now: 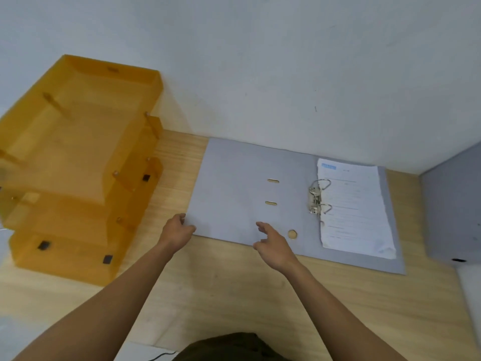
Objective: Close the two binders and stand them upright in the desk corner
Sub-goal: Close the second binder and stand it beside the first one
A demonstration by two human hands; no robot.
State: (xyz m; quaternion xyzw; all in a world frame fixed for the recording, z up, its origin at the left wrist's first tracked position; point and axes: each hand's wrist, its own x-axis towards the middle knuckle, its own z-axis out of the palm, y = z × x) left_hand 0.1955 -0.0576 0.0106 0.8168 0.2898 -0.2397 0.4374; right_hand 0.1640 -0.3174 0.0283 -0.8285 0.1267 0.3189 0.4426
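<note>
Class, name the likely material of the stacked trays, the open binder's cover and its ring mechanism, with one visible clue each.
Stacked trays: translucent amber plastic; the wood grain shows through.
Open binder's cover: probably matte grey card; flat, no shine.
Ring mechanism: shiny silver metal.

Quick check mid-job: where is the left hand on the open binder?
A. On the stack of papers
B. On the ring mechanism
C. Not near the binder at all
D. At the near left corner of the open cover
D: the left hand grips the near left corner of the open binder's flat cover, far from the ring mechanism and papers.

Second binder (pixel 454 212) cut off at right edge; paper's (pixel 356 207) print perhaps too blurred to read
</note>
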